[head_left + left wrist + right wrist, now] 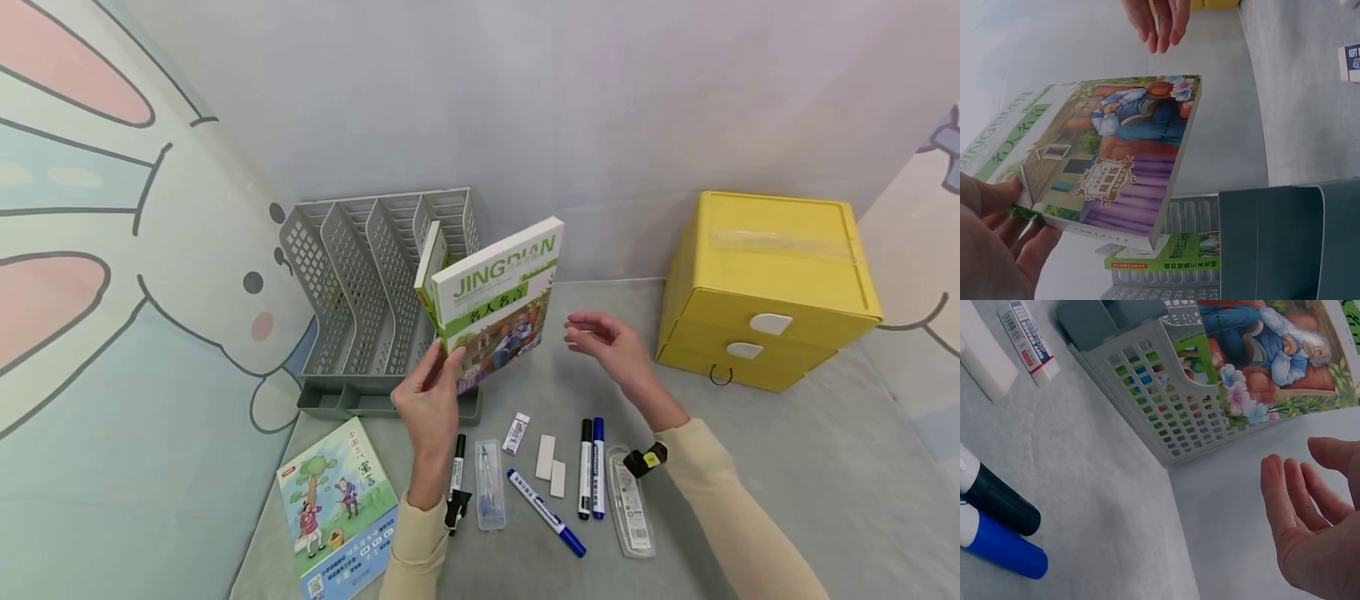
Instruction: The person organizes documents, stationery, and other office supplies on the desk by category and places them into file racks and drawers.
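Note:
My left hand (429,408) holds a white and green book (498,304) titled JINGDIAN by its spine edge, thumb on the cover and fingers behind it. The book is tilted in front of the right end of a grey slotted file organizer (309,250). A second, green-spined book (1172,256) stands in the organizer's rightmost part, partly hidden by the held one. Right of the held book, my right hand (611,346) hovers with loosely bent fingers and holds nothing; in the right wrist view its fingers (1272,481) are apart from the cover.
A picture book (337,508) lies at the front left. Markers (546,512), white erasers (546,457), a boxed eraser (516,433), a clear pen case (491,487) and a clear package (632,504) lie in front. A yellow drawer box (780,242) stands at the right, near the wall.

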Tool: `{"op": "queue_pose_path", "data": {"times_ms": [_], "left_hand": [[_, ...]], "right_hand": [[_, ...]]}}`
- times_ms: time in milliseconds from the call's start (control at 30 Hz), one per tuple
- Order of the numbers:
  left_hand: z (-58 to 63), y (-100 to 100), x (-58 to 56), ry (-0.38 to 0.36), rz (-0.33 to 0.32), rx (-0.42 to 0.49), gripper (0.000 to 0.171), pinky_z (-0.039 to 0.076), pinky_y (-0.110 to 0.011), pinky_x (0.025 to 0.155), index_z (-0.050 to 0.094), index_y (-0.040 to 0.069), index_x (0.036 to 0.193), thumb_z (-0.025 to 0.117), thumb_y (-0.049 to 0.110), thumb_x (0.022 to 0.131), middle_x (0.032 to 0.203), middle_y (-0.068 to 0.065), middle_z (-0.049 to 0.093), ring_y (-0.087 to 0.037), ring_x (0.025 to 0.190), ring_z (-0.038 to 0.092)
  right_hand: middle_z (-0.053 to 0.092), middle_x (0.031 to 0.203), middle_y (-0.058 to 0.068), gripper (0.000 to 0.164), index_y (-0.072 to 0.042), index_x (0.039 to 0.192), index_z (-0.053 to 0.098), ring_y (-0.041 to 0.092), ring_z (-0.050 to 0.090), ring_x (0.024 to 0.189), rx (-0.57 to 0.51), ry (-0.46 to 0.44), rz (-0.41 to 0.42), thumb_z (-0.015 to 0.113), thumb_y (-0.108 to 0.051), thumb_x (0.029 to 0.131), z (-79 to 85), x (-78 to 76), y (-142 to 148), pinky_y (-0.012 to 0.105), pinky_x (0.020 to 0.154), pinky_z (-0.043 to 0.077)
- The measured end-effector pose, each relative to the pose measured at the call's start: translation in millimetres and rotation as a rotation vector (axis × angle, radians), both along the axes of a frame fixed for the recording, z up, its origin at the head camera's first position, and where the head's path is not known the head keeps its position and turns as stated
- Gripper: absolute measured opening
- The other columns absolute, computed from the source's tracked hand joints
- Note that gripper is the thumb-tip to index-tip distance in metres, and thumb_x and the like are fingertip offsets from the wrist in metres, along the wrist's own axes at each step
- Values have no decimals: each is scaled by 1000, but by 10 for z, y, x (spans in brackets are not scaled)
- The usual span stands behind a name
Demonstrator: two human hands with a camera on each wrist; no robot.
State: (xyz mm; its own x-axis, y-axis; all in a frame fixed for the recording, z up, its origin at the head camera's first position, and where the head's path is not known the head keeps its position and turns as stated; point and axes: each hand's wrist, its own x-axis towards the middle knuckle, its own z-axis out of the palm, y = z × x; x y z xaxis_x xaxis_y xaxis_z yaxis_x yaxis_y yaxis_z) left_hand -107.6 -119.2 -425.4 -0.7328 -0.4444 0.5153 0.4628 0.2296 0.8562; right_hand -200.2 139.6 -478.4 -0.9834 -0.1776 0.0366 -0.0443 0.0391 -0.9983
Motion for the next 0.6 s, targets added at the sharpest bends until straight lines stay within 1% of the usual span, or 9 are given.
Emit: {"op": "queue_pose_path", "data": {"times_ms": [133,200,267,433,500,600], "left_hand": [[24,-35,-14,29,26,36,37,59,-29,85,67,-6,125,78,1,90,112,-25,72,-24,102,74],[30,-55,-26,48,39,46,38,58,-31,86,67,-6,126,77,1,91,113,-25,72,-25,103,74],[34,-77,-35,61,57,52,38,58,-31,86,67,-6,126,77,1,91,113,-25,72,-25,104,74],[45,-141,-49,72,127,68,39,58,-29,86,66,-6,126,78,3,90,114,-26,71,-23,104,74],[54,-165,-54,72,156,69,39,58,-29,87,67,-6,125,79,4,90,114,-26,71,-22,104,74],[57,-191,-60,73,182,82,37,58,-28,88,68,-6,124,79,4,90,114,-26,71,-21,104,74]], "right_hand": [[64,130,23,40,-3,131,63,36,69,111,-2,-37,-2,72,-25,99,-43,-13,-71,40,92,57],[66,127,22,39,-1,131,63,37,69,110,-15,-46,0,72,-22,99,-78,-21,-110,42,92,57],[68,123,20,37,1,130,63,38,69,110,-39,-54,2,72,-17,99,-114,-28,-153,41,91,58],[71,116,16,36,7,128,62,30,72,103,-97,-75,22,71,-11,98,-228,-54,-266,36,87,60],[71,116,18,37,9,128,62,26,73,100,-112,-91,31,71,-11,98,-279,-59,-309,35,86,60],[69,120,25,37,9,128,61,22,74,97,-130,-120,41,71,-10,98,-340,-51,-372,36,87,60]]}}
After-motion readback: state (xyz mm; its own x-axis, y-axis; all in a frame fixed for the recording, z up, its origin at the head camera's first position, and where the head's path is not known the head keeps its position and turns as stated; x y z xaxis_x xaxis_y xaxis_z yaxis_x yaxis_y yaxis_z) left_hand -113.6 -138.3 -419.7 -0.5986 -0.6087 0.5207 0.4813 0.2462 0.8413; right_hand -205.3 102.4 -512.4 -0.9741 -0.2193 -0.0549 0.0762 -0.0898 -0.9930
